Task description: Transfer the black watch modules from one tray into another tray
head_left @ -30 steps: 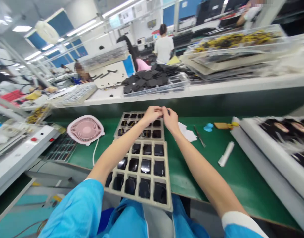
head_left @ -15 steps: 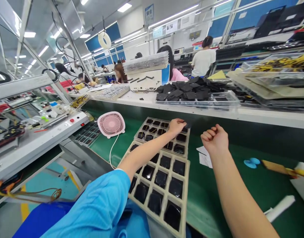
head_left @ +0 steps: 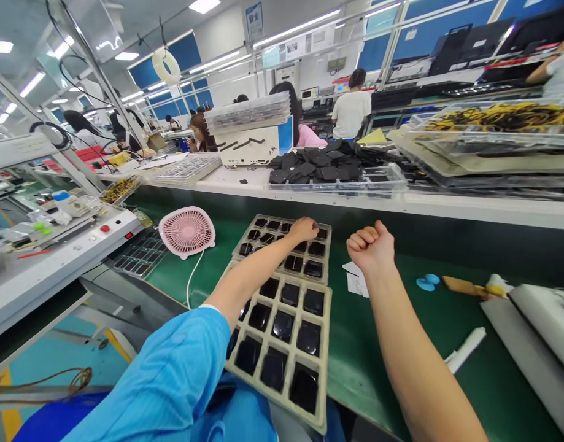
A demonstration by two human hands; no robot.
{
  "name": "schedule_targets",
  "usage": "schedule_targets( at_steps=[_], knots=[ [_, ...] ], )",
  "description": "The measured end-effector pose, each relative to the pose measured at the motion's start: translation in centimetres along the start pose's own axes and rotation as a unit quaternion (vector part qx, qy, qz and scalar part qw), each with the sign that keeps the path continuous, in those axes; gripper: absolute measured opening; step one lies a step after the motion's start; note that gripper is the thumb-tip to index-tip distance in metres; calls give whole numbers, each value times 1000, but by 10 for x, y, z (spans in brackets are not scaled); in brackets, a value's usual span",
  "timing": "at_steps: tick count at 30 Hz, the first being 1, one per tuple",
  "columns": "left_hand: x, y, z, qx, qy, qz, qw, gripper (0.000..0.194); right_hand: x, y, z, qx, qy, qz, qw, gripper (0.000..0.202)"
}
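Note:
My left hand (head_left: 304,229) reaches over the far tray (head_left: 328,270), fingers bent together and pointing down at its back right compartments. Whatever those fingertips hold is hidden. Dark, glossy, flat pieces lie in the compartments, some with a thin yellow strand. A second cream tray (head_left: 324,353) stands closer to me, with a larger black piece (head_left: 304,387) in its front right compartment. To the right of the trays my right hand (head_left: 371,247) is raised above the green bench, its fingers curled closed with the thumb against them. I cannot make out anything inside it.
A pink fan (head_left: 187,232) stands left of the trays, its white cord running toward me. White paper (head_left: 356,281) and blue discs (head_left: 428,282) lie on the right. Black pads (head_left: 318,161) are heaped on the shelf, beside yellow cables (head_left: 498,118). Several people sit or stand beyond.
The view has swung to the right, so everything sits further left. My left fingertips have come from the far tray's right edge in over its compartments. My right hand is curled tighter.

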State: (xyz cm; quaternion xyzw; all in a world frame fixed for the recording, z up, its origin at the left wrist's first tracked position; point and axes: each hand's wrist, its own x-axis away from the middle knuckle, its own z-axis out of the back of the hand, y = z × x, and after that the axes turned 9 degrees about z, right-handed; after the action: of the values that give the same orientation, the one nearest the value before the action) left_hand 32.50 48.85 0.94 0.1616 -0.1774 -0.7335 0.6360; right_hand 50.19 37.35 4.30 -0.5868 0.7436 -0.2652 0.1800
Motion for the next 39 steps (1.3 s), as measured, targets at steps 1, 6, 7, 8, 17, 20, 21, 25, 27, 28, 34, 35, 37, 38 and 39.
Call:
schedule_targets(
  at_steps=[1, 6, 7, 8, 17, 20, 21, 25, 27, 28, 34, 35, 37, 38, 39],
  knots=[
    [2, -3, 3, -3, 8, -8, 1000, 32, 0, 0, 1, 0, -2, -1, 1000, 52],
    [5, -31, 26, -82, 64, -9, 995, 35, -1, 1, 3, 2, -17, 14, 1000, 60],
    [4, -38, 30, -96, 61, -9, 993, 34, -1, 2, 2, 6, -23, 18, 1000, 62],
    [4, -44, 33, -104, 53, -10, 993, 32, -1, 3, 2, 11, -29, 20, 999, 64],
    [4, -47, 26, -118, 23, -31, 992, 35, 5, 20, -11, 82, -36, 4, 996, 59],
    [0, -40, 20, -102, 24, 1, 995, 28, 7, 24, -15, 125, -28, 9, 992, 57],
    [-1, -38, 20, -93, 30, 6, 995, 27, 8, 26, -15, 138, -29, 14, 990, 57],
    [4, -39, 21, -47, 55, -6, 997, 30, 6, 36, -16, 204, -44, 23, 978, 58],
    [11, -41, 23, -3, 67, -19, 998, 31, 4, 42, -14, 252, -43, 30, 966, 59],
    [15, -42, 25, 28, 75, -23, 997, 31, 3, 45, -13, 285, -42, 45, 957, 60],
    [52, -36, 36, 272, 59, -10, 961, 31, 5, 50, -8, 519, -68, 214, 825, 62],
    [60, -32, 37, 303, 43, -15, 952, 30, 7, 50, -9, 538, -72, 219, 811, 58],
    [76, -22, 39, 336, 17, -37, 941, 30, 11, 53, -11, 559, -87, 211, 797, 51],
    [83, -16, 39, 338, 8, -50, 940, 30, 13, 55, -12, 561, -100, 206, 796, 47],
    [89, -10, 39, 334, 1, -61, 941, 30, 15, 57, -14, 555, -112, 206, 798, 43]
  ],
)
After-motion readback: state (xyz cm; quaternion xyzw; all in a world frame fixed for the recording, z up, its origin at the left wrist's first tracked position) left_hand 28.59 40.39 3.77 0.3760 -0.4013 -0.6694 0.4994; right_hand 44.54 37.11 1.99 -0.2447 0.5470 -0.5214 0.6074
